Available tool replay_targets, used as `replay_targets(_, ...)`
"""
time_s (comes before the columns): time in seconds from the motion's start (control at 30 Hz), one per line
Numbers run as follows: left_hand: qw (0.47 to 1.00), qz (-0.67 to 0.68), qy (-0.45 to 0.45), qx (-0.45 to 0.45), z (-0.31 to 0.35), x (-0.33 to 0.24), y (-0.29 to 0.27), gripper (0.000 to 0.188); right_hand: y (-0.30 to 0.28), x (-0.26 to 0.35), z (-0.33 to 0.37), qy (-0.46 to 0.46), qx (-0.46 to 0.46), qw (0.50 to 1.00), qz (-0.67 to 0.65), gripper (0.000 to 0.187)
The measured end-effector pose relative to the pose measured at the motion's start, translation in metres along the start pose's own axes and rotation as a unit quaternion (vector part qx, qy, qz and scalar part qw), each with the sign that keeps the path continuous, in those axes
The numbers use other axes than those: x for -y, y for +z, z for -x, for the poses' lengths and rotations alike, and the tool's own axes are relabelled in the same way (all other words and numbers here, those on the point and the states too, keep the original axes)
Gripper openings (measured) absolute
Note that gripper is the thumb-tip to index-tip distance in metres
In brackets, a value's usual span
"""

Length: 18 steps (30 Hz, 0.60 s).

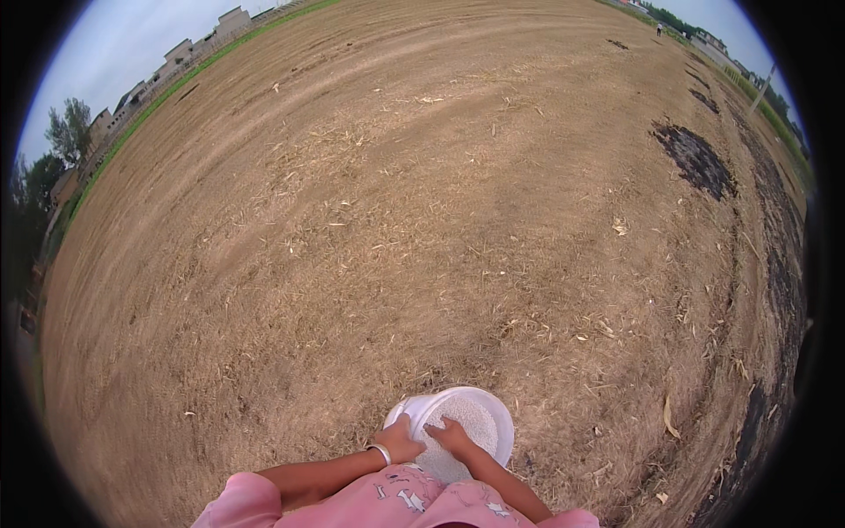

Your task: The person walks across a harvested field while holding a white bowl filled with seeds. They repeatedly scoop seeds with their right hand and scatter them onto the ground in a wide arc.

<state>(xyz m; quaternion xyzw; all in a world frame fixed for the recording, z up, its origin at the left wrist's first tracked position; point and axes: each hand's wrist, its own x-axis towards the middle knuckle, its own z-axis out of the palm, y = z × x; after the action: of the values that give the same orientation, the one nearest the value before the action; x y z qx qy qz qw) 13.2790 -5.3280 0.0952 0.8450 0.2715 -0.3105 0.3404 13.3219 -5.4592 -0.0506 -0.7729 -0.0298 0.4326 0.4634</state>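
Observation:
A white bucket (503,429) is held against the front of my pink shirt, with small whitish granules (475,421) inside. My left hand (401,441), a pale bangle on its wrist, grips the bucket's left rim. My right hand (452,437) reaches in over the right side, just at the granules. Its thumb and fingers point left and look spread apart; the fingertips are partly hard to make out against the granules.
Dry brown soil (422,220) strewn with straw bits spreads all round. A blackened burnt patch (695,161) lies to the right, near a dark strip along the field's edge. Far off are low buildings (176,55), trees (72,132), a pole (762,91) and a distant person (659,30).

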Motion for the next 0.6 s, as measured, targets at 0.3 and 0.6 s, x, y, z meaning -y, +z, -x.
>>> replay_targets(0.3,0.991,0.125,0.053,-0.016,-0.040,0.006,0.048,0.050,-0.137,-0.026,0.091,0.043,-0.027,0.838,-0.544,0.030)
replay_targets(0.6,0.971,0.225,0.010,-0.077,-0.037,0.025,0.042,0.046,-0.282,-0.193,0.068,0.138,-0.387,0.609,-0.678,0.014)
